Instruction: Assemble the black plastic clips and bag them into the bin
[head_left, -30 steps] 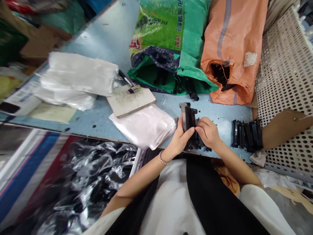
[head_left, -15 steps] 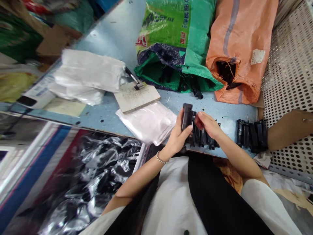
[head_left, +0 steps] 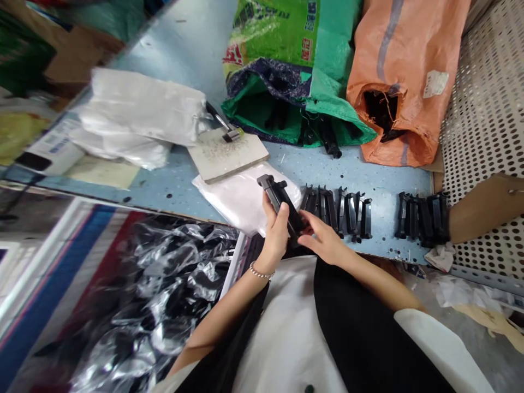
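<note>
1. The left hand (head_left: 277, 233) is wrapped around a black part (head_left: 291, 217), thumb lying along the top of it. The part is tilted, its far end leaning toward the grey board (head_left: 231, 158); it sits right of that board and nearer the person.
2. The right hand (head_left: 323, 238), farther right of the board, has its fingers at the part's near end; I cannot tell whether they are closed on it.
3. Clear plastic sleeves (head_left: 233, 204) lie partly under the board, on its near side.
4. A metal-headed tool (head_left: 231, 135) rests on the board's far edge.
5. Right of the board, a row of black parts (head_left: 351, 214) lies on the blue table (head_left: 385, 183); farther right is a second group (head_left: 426, 219).
6. Left of the board is a pile of white bags (head_left: 143, 109).
7. Beyond the board, to the right, lies a green sack (head_left: 335, 49) with black pieces in its mouth; an orange sack (head_left: 413, 65) lies farther right.
</note>
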A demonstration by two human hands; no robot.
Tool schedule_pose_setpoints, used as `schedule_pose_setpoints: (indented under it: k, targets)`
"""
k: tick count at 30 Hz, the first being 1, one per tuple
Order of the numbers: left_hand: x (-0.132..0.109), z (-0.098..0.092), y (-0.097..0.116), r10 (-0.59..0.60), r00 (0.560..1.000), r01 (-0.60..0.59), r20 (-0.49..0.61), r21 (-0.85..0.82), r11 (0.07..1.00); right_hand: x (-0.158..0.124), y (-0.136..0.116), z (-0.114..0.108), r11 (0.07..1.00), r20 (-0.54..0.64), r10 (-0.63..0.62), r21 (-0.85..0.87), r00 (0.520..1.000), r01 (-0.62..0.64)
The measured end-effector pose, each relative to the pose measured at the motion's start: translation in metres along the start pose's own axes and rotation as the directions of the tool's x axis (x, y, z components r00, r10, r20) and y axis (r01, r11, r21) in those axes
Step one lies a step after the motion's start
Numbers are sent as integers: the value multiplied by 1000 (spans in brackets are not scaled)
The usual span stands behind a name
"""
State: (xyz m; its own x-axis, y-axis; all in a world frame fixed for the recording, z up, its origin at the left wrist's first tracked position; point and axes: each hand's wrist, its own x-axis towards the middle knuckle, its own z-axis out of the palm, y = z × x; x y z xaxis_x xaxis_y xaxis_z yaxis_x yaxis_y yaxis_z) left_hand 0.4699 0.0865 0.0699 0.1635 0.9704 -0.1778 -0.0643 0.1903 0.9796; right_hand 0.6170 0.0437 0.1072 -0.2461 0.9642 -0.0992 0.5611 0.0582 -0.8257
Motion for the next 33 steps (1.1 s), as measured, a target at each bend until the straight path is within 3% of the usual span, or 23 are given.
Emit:
schedule_pose_setpoints:
  k: [2, 5, 8, 11, 13, 15, 19, 22, 26, 28, 30, 32, 33]
  targets:
    - [-1, -10, -1, 41, 997, -35, -71, 83, 996, 4, -2, 5, 990, -15, 57, 133, 998, -54]
    - [5, -39, 0, 219, 975, -213, 26, 361, 908, 7, 11, 2, 954, -82, 191, 250, 978, -165]
    - [16, -75, -1, 328, 932, -340, 155, 687, 642, 3, 31, -14, 950, -177, 300, 141, 937, -278]
    - [28, -100, -7, 285, 908, -408, 307, 803, 436, -2, 42, -31, 940, -204, 329, -21, 922, -341]
    - [34, -107, -11, 263, 898, -436, 352, 795, 423, -5, 44, -39, 936, -192, 330, -60, 924, -347]
    - [38, -110, -12, 276, 903, -424, 329, 787, 449, -7, 46, -43, 935, -181, 343, -25, 922, -353]
    - [43, -116, -7, 209, 950, -312, 234, 776, 548, -10, 44, -45, 880, -151, 433, 285, 889, -381]
    - [51, -126, -1, 86, 982, -176, 167, 656, 734, -11, 32, -39, 698, -39, 451, 638, 892, -325]
    - [62, -134, 2, -49, 986, -28, 159, 453, 891, -10, 9, -18, 324, 215, 338, 888, 916, -327]
    - [64, -132, 1, -110, 987, 55, 119, 395, 917, -7, 2, -1, 64, 391, 289, 903, 874, -426]
    - [64, -130, 2, -119, 988, 83, 94, 321, 943, -3, 1, 15, -177, 566, 234, 825, 791, -538]
    - [61, -130, 4, -34, 998, 20, 44, 285, 958, -1, 3, 28, -332, 667, 198, 735, 718, -591]
    - [59, -131, 6, 44, 999, -45, 10, 322, 946, -1, 4, 32, -379, 678, 196, 718, 708, -583]
